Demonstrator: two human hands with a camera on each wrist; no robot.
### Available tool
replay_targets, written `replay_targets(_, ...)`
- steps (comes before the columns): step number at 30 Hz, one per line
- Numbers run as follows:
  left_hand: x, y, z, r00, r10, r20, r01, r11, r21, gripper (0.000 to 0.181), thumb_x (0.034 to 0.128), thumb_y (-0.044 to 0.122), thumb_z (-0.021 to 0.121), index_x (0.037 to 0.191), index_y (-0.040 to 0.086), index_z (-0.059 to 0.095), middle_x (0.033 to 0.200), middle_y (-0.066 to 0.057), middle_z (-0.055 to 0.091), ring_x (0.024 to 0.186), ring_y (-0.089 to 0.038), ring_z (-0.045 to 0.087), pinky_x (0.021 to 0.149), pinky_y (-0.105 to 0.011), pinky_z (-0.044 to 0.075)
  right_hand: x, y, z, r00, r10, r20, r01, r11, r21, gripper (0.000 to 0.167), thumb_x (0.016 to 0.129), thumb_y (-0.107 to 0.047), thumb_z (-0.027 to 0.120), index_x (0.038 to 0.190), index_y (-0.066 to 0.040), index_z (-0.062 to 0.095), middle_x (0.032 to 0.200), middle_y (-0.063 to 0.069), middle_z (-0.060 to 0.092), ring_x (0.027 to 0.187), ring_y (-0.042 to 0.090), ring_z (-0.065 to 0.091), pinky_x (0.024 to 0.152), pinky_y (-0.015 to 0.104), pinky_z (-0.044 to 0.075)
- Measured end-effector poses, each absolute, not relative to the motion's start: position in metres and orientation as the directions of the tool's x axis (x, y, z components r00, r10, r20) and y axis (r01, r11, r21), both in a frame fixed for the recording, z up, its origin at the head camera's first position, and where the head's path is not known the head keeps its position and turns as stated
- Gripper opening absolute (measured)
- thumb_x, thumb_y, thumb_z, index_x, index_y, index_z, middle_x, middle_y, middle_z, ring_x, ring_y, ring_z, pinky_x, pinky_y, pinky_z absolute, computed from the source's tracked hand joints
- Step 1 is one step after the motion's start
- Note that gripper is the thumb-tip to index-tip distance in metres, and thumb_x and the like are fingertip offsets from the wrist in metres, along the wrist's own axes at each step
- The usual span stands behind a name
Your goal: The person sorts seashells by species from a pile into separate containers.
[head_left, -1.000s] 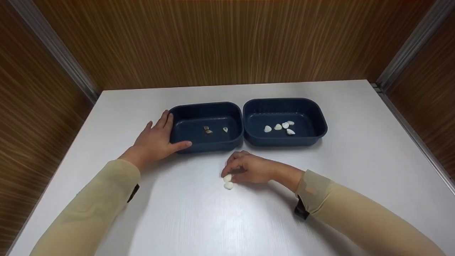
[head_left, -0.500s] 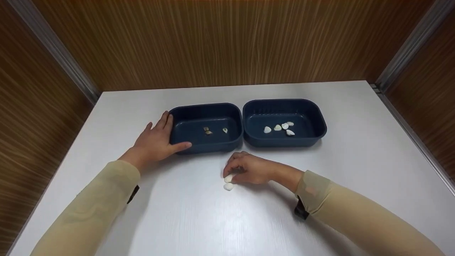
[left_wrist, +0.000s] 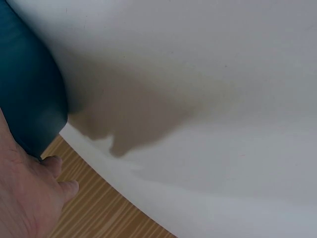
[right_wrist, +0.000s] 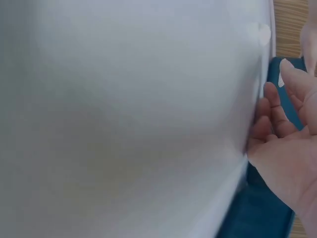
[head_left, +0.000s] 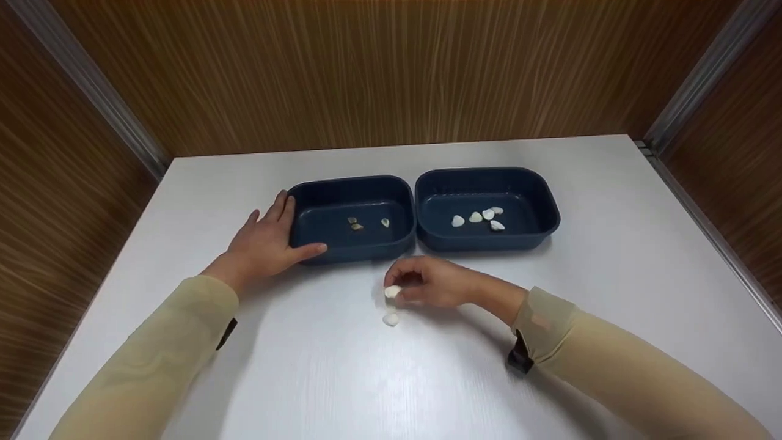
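Note:
In the head view my right hand (head_left: 437, 282) pinches a white shell (head_left: 393, 292) between thumb and fingers, just above the table. A second white shell (head_left: 391, 319) lies on the table a little nearer to me. My left hand (head_left: 263, 244) rests with straight fingers along the left end of a dark blue bin (head_left: 360, 252), its thumb over the front rim. Inside that bin lie two brown shells (head_left: 356, 227) and a paler one (head_left: 385, 222). The right wrist view shows my curled right fingers (right_wrist: 277, 116); the left wrist view shows part of my left hand (left_wrist: 29, 193).
To the right stands a second dark blue bin (head_left: 489, 242), close beside the first, with several white shells (head_left: 475, 217) on its floor. Both stand on a white table (head_left: 293, 366). A wood-grain panel (head_left: 397, 73) rises behind it, with more panels at the sides.
My right hand has lifted one white shell off the table and slightly away from the other, which stays put. The left hand keeps its place on the bin.

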State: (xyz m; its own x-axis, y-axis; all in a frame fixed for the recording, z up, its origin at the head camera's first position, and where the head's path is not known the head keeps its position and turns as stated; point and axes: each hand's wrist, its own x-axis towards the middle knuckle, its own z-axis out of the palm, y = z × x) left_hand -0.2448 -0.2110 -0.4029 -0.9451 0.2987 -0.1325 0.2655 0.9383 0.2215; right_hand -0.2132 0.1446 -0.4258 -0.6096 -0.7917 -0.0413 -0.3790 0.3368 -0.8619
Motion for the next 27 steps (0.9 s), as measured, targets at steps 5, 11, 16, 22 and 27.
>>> replay_targets(5,-0.245,-0.212,-0.403,-0.946,0.297,-0.132,0.264,0.939,0.220,0.131,0.0894,0.093,0.039,0.167,-0.005,0.000,0.176,-0.024,-0.005,0.162,-0.038,0.012,0.128,-0.062,0.005,-0.215,0.150,-0.405,-0.641,-0.767,-0.024,-0.419,0.375,-0.827,0.016,0.100,-0.008,0.074,0.117,-0.011,0.073,0.109,-0.001,0.070,0.104,0.022,0.063,0.086,0.036,0.050)
replay_targets(11,-0.245,-0.210,-0.402,-0.944,0.303,-0.128,0.270,0.937,0.221,0.131,0.0902,0.093,0.039,0.167,-0.006,0.001,0.175,-0.025,-0.005,0.162,-0.039,0.012,0.127,-0.063,0.006,-0.217,0.161,-0.374,-0.654,-0.756,0.025,-0.449,0.362,-0.817,0.019,0.101,-0.009,0.073,0.120,-0.010,0.074,0.113,0.001,0.071,0.106,0.021,0.064,0.089,0.044,0.053)
replay_targets(16,-0.244,-0.210,-0.402,-0.943,0.307,-0.124,0.276,0.935,0.221,0.130,0.0908,0.092,0.039,0.166,-0.007,0.001,0.175,-0.026,-0.004,0.161,-0.040,0.013,0.127,-0.063,0.007,-0.223,0.174,-0.352,-0.696,-0.715,0.064,-0.456,0.371,-0.809,0.020,0.101,-0.008,0.073,0.121,-0.009,0.074,0.111,0.004,0.070,0.097,0.023,0.064,0.084,0.037,0.054)
replay_targets(22,-0.245,-0.210,-0.403,-0.942,0.313,-0.118,0.280,0.931,0.232,0.130,0.0910,0.091,0.041,0.166,-0.007,0.001,0.175,-0.026,-0.004,0.161,-0.041,0.013,0.128,-0.060,0.008,-0.238,0.196,-0.338,-0.771,-0.620,0.146,-0.464,0.388,-0.796,0.021,0.098,-0.004,0.075,0.119,-0.006,0.074,0.108,0.007,0.071,0.097,0.024,0.064,0.083,0.031,0.053)
replay_targets(27,-0.245,-0.210,-0.404,-0.943,0.311,-0.116,0.275,0.928,0.253,0.130,0.0909,0.090,0.044,0.167,-0.006,0.000,0.176,-0.025,-0.005,0.159,-0.048,0.017,0.128,-0.057,0.015,-0.254,0.219,-0.337,-0.828,-0.541,0.150,-0.426,0.431,-0.795,0.020,0.100,-0.005,0.073,0.120,-0.004,0.072,0.105,0.010,0.070,0.092,0.022,0.065,0.076,0.025,0.054)
